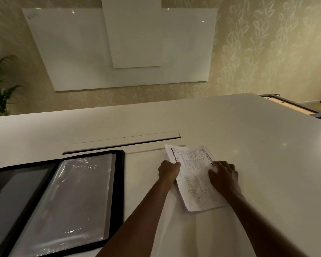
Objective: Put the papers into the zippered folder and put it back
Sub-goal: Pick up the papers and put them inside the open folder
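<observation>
1. Head view, the folder: the zippered folder (54,201) lies unzipped and spread flat on the left of the desk (248,136), with a clear plastic sleeve (78,199) facing up on its right half. No printed sheet shows inside it, so the opening looks done (the filling not yet).

2. Head view, the papers: the papers (195,175), a small stack of printed sheets, rest on the desk to the right of the folder and well apart from it. The sheets sit skewed over one another, their edges not lined up.

3. Head view, the hands: the left hand (168,171) has its fingers curled round the left edge of the stack, a closed grip on the sheets. The right hand (223,175) lies on the right side of the stack with fingers bent down onto the top sheet; whether it pinches the edge or only presses cannot be told.

4. Progress, as a judgement: this looks like gathering and squaring the sheets, an early-to-middle step.

5. What is left: carry the stack to the folder, slide it in, fold the cover over, run the zip, and put the folder back (where it belongs is not shown).
</observation>
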